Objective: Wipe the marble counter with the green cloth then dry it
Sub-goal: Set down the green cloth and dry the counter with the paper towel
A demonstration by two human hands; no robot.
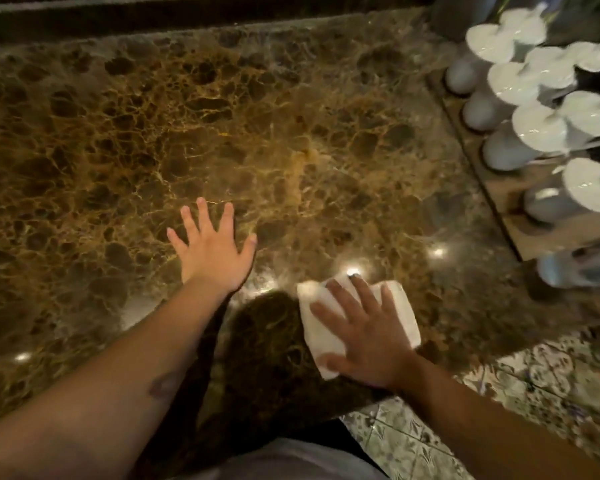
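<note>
Left hands position: the left hand (pixel 212 247) is laid flat on the desk (pixel 291 133), fingers spread, palm down; nothing is grasped.
Desk surface: brown veined marble is shown with bright lamp reflections near the front edge; whether moisture is left on it cannot be told.
Right hands position: the right hand (pixel 364 336) is pressed flat, fingers spread, on a folded white cloth (pixel 321 337); the cloth is pinned under the palm rather than clenched.
Cloth location: the white cloth is lying on the desk close to the front edge, just right of the left forearm.
Green cloth: no green cloth is seen in this view; its location cannot be told.
Right margin: a group of white ceramic pieces (pixel 534 109) is standing on a board (pixel 520 230) along the right side of the desk, well apart from both hands. The patterned floor tiles (pixel 499 386) are seen beyond the desk corner.
Step in hand: since a white cloth is being worked and not the green one, the drying pass is judged to be in progress.
Next move: the white cloth is to be drawn with even pressure across the marble not yet covered. The left hand is to be lifted or shifted so that the area beneath it can be dried. Clearance from the ceramic pieces is to be kept when the right margin is approached.
</note>
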